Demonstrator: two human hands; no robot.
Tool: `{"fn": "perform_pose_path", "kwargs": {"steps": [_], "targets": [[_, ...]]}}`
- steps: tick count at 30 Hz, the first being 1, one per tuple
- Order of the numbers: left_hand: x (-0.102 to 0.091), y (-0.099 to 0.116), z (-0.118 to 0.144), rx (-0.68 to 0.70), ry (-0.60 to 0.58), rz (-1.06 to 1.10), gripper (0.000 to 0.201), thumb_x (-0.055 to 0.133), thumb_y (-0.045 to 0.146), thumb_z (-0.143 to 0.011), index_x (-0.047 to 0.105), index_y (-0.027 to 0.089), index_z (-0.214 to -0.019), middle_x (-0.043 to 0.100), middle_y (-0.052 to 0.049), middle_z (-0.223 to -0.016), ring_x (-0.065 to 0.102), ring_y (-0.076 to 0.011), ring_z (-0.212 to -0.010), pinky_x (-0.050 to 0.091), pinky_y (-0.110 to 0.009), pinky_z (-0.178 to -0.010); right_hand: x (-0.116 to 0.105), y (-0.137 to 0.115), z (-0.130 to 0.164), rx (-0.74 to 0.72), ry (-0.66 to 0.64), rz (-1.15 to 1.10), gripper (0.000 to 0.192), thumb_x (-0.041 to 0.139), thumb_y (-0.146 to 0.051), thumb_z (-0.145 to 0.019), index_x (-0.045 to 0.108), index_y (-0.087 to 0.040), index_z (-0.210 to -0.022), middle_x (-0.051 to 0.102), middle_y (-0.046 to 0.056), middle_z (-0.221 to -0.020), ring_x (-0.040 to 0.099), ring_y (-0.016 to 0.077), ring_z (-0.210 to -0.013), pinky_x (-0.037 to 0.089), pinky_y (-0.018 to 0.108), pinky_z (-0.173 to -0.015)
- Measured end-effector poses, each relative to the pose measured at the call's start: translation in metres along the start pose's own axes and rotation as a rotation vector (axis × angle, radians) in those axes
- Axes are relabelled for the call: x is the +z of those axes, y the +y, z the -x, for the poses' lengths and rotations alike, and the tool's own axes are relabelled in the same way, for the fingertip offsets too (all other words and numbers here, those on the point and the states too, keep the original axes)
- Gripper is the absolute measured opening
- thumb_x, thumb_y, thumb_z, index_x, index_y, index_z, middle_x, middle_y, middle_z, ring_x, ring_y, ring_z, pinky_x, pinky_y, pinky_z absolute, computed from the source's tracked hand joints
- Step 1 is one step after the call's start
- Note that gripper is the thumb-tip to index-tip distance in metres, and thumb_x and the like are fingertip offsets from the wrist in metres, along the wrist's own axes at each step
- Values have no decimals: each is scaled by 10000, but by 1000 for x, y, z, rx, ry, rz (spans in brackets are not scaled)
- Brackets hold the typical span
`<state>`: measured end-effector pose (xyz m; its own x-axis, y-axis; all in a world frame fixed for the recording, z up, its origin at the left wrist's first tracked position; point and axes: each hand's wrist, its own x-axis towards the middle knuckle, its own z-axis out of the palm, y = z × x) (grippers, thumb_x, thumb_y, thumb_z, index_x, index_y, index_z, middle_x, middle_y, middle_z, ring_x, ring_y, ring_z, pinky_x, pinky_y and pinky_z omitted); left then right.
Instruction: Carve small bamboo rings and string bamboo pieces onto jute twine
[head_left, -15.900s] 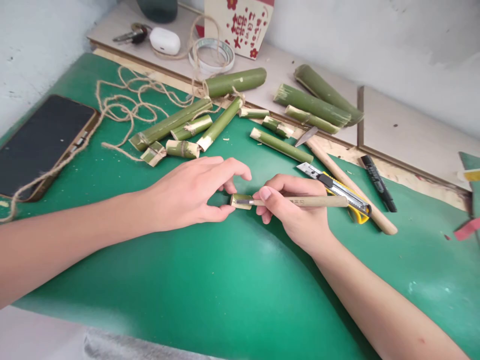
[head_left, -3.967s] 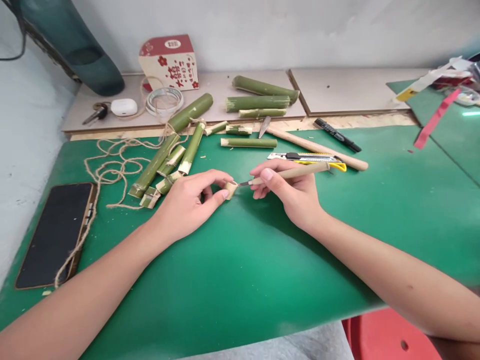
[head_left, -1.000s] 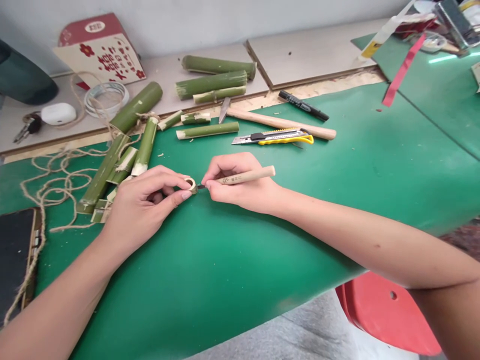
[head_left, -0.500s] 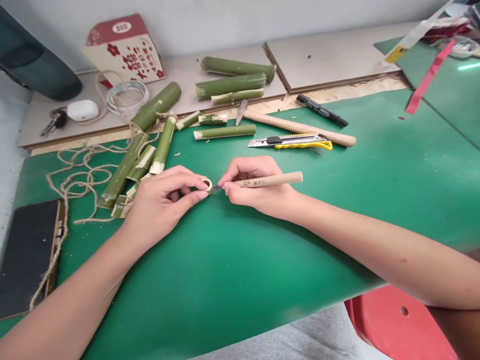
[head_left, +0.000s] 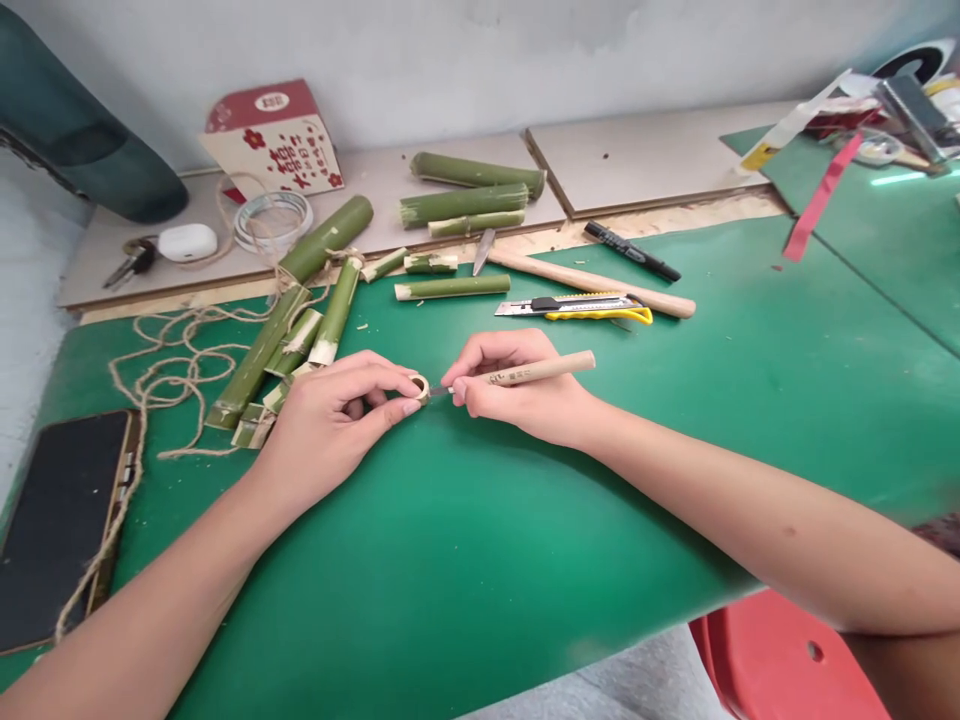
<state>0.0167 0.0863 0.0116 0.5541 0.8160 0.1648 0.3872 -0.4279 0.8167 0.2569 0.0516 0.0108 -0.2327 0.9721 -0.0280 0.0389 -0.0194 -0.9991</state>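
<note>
My left hand (head_left: 337, 425) pinches a short bamboo ring (head_left: 419, 386) between thumb and forefinger, its open end facing right, low over the green mat (head_left: 480, 560). My right hand (head_left: 517, 395) holds a wooden-handled carving knife (head_left: 536, 371) like a pen. The small blade tip touches the rim of the ring. Both forearms rest on the mat.
Behind the hands lie several cut green bamboo pieces (head_left: 450, 288), a yellow utility knife (head_left: 592, 308), a wooden-handled tool (head_left: 600, 282) and a black marker (head_left: 631, 251). Twine (head_left: 172, 360) loops at left beside a phone (head_left: 64, 525). A red patterned box (head_left: 274, 140) stands at the wall. A red stool (head_left: 780, 665) is below the table edge.
The hands keep the same grips; the blade stays at the ring's rim. The view has shifted slightly, and the ring was turned since the oldest frame, when it lay sideways.
</note>
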Motion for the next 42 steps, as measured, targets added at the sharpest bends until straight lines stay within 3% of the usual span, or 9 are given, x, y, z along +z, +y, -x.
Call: {"fn": "perform_pose_path", "kwargs": {"steps": [9,17,24,29,35,40,42], "targets": [[1,2,-2,-8,-5,-11,87,748,182,-919,817,235,-923,784,-30,-1018,493,-52,-543,406,-223,-491,4,1,-1,32,18,-11,24,717,-173,-753,703,-156,-761,664,-16,-657,505,80,-563,381,198,-497],[1,1,-1,-2,-6,-9,91,752,182,-918,819,243,-927,782,-23,-1013,500,-50,-547,403,-218,-489,-1,-1,-2,11,15,-11,48,706,-186,-753,717,-150,-782,695,2,-679,566,97,-582,413,207,-515],[0,1,-1,4,-9,-1,92,759,180,-917,815,252,-929,778,-1,-1018,470,-36,-530,396,-210,-487,3,-2,-1,-2,-13,63,30,702,-134,-717,708,-149,-743,649,-25,-656,495,72,-574,382,193,-513],[0,0,-1,2,-15,-2,103,755,172,-919,818,252,-937,777,1,-1022,479,-33,-530,404,-208,-494,0,-2,-1,13,0,5,62,717,-194,-767,729,-139,-792,696,6,-705,540,88,-595,409,205,-527],[1,1,-1,-5,-13,3,110,752,158,-920,815,247,-932,776,5,-1024,478,-26,-537,408,-193,-501,3,-1,-1,17,5,1,55,713,-202,-763,703,-148,-773,663,-6,-683,490,77,-577,386,203,-518],[1,3,-1,-10,-7,-10,107,746,154,-924,810,239,-919,777,5,-1028,456,-22,-529,396,-190,-492,4,2,-2,-41,-57,154,64,663,-122,-718,704,-162,-746,645,-26,-657,497,75,-583,367,195,-522],[1,3,-1,-7,-8,-12,103,743,159,-927,810,237,-922,778,0,-1032,455,-23,-528,394,-192,-488,2,1,-2,-36,-33,120,49,669,-135,-728,708,-157,-748,662,-18,-671,520,81,-594,387,196,-529]]}}
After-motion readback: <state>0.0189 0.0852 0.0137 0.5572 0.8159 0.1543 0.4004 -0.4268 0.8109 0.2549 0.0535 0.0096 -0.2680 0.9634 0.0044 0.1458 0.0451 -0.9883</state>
